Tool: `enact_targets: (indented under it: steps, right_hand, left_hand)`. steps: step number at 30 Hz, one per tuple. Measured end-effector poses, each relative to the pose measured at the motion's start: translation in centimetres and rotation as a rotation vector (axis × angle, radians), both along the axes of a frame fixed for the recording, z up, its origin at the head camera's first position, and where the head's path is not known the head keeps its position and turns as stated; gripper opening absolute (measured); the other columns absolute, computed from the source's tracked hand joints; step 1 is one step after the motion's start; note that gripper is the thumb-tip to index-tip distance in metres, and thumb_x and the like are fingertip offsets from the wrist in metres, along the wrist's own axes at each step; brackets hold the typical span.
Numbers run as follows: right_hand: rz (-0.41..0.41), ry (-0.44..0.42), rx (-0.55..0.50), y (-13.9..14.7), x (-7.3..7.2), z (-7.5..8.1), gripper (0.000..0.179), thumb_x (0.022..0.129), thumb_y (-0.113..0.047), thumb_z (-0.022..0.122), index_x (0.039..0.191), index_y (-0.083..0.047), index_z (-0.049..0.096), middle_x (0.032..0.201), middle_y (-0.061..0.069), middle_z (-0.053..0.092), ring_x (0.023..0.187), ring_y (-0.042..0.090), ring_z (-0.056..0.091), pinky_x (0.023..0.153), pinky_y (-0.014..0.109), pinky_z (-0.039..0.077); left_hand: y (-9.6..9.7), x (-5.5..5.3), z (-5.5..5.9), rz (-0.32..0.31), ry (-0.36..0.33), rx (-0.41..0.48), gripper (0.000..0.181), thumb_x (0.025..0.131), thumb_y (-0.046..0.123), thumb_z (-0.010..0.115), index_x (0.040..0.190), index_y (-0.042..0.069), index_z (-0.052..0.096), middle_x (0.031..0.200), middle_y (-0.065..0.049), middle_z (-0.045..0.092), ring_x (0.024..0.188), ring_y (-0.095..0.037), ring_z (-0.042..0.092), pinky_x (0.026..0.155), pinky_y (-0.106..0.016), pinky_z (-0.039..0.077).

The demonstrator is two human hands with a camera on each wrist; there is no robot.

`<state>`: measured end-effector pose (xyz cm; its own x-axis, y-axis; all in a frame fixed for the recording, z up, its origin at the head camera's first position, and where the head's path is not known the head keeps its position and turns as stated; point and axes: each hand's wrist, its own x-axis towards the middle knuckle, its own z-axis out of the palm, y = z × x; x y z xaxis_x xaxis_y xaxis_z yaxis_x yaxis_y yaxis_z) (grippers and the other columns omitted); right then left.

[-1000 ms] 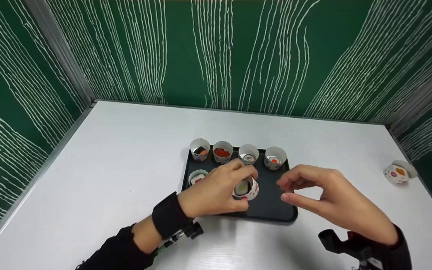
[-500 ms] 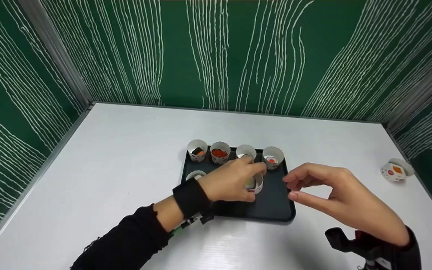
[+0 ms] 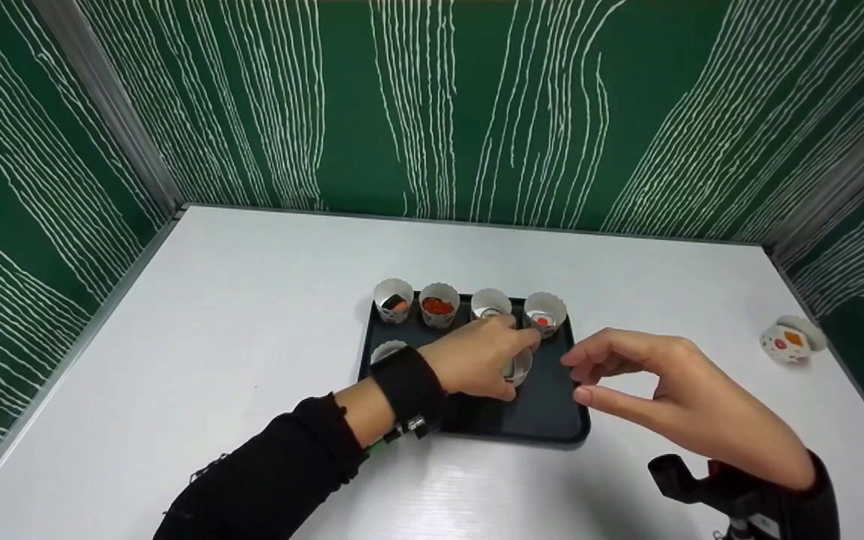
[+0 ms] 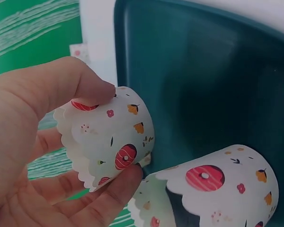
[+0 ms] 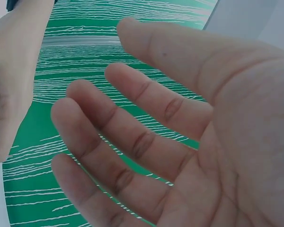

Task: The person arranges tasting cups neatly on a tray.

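Observation:
My left hand (image 3: 477,361) reaches over the dark tray (image 3: 544,416) and grips a paper baking cup (image 3: 522,367) printed with red doughnuts and small flowers. In the left wrist view, thumb and fingers pinch that cup (image 4: 116,127) around its side, close over the tray. A second printed cup (image 4: 227,189) sits beside it there. What lies inside the held cup is mostly hidden by the hand in the head view. At the tray's right edge hovers my right hand (image 3: 672,386), with thumb and fingers apart and nothing between them.
Several paper cups line the tray's back edge; one contains a dark and orange piece (image 3: 394,303), its neighbour red bits (image 3: 438,306). The front-left cup (image 3: 388,349) is partly behind my wrist. Another tilted cup (image 3: 784,343) stands far right on the white table (image 3: 274,300).
My left hand has moved right and slightly away from me with the paper baking cup, bringing it nearer the back-right cups. The right hand has shifted only slightly right.

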<state>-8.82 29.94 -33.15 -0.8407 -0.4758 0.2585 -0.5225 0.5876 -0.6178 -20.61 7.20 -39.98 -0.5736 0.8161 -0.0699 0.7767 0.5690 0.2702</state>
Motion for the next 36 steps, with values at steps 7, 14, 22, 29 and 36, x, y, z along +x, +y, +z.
enact_targets:
  steps: [7,14,22,29,36]
  right_hand:
    - [-0.003,-0.048,0.016,-0.1,-0.2,-0.1,0.026,0.098,-0.021,0.08,0.119,-0.034,0.072,0.114,-0.017,0.075,0.102,0.005,0.074,0.087,0.017,0.059]
    - [0.021,-0.045,0.018,0.0,-0.3,-0.3,0.028,0.099,-0.018,0.079,0.122,-0.032,0.072,0.115,-0.015,0.075,0.104,0.005,0.073,0.083,0.017,0.058]
    - [0.023,-0.052,0.028,0.0,-0.5,-0.5,0.026,0.099,-0.019,0.078,0.122,-0.029,0.073,0.114,-0.014,0.075,0.103,0.003,0.072,0.084,0.018,0.059]
    - [0.029,-0.055,0.025,-0.1,-0.6,-0.5,0.025,0.1,-0.019,0.078,0.123,-0.03,0.072,0.114,-0.014,0.076,0.103,0.003,0.072,0.08,0.02,0.06]
    - [0.028,-0.052,0.025,-0.2,-0.6,-0.6,0.026,0.1,-0.02,0.078,0.123,-0.03,0.072,0.114,-0.015,0.076,0.103,0.003,0.072,0.079,0.019,0.058]
  left_hand:
    - [0.7,-0.3,-0.7,-0.005,0.0,-0.043,0.058,0.087,0.025,0.089,0.138,0.016,0.063,0.122,-0.006,0.065,0.109,-0.018,0.061,0.088,-0.031,0.057]
    - [1.1,-0.6,-1.3,-0.007,-0.007,-0.052,0.055,0.084,0.023,0.09,0.133,0.015,0.065,0.12,-0.005,0.066,0.109,-0.017,0.063,0.089,-0.03,0.057]
    - [1.3,-0.6,-1.8,0.002,-0.017,-0.074,0.056,0.082,0.022,0.091,0.131,0.016,0.066,0.119,-0.003,0.067,0.109,-0.017,0.063,0.089,-0.03,0.057]
    - [1.3,-0.7,-2.1,0.01,-0.032,-0.086,0.056,0.082,0.021,0.09,0.133,0.017,0.066,0.12,-0.002,0.068,0.111,-0.017,0.063,0.091,-0.031,0.057]
    - [1.3,-0.7,-2.3,0.022,-0.029,-0.1,0.06,0.084,0.023,0.09,0.138,0.016,0.066,0.125,-0.004,0.067,0.112,-0.017,0.064,0.092,-0.032,0.058]
